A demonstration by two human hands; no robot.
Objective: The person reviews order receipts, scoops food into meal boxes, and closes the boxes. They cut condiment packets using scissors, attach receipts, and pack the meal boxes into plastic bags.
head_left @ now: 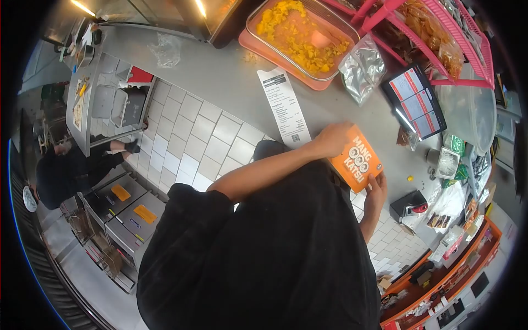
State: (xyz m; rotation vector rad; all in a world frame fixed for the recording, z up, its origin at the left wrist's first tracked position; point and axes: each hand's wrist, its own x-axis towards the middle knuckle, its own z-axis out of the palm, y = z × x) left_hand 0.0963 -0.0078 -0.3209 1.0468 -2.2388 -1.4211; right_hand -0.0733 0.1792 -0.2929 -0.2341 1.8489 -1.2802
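An orange box (358, 159) printed "MANG KATSU" is between my hands at the counter's front edge. My left hand (333, 139) lies against its upper left side, fingers closed on the edge. The lower right corner of the box is gripped by my right hand (376, 190), its fingers bent around the side. Just left of the box, a printed receipt (283, 107) lies on the steel counter (220, 82). Beyond them stands a tray of yellow pieces (306, 38), with a silver foil bag (363, 69) beside it.
A tablet (415, 103) and a pink rack (440, 41) stand to the right, near a metal container (447, 163) and a black device (408, 205). At far left a person in dark clothes (69, 173) is beside another counter. Crumpled clear plastic (165, 50) lies at upper left.
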